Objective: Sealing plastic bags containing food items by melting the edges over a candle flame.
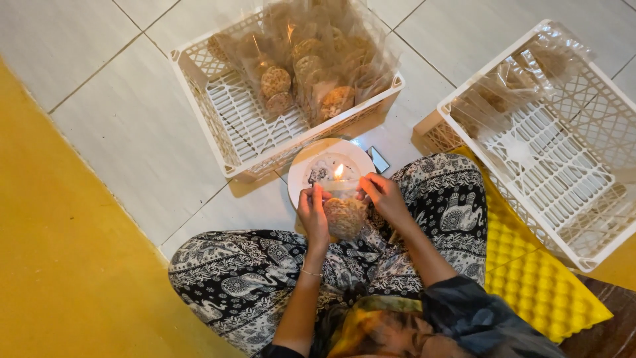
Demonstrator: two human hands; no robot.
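- Left hand [313, 211] and right hand [381, 193] were both pinched on the top edge of a clear bag of round crackers [345, 216], stretching it out between them.
- The bag hung right over the lap, its top edge held just by a small flame [338, 171].
- That flame sat on a white plate [307, 164] just beyond the fingers.
- Past the plate was a white crate [228, 113] with more bagged crackers in it.
- Off beyond the right hand sat a 2nd crate [563, 152], mostly holding crumpled clear plastic.
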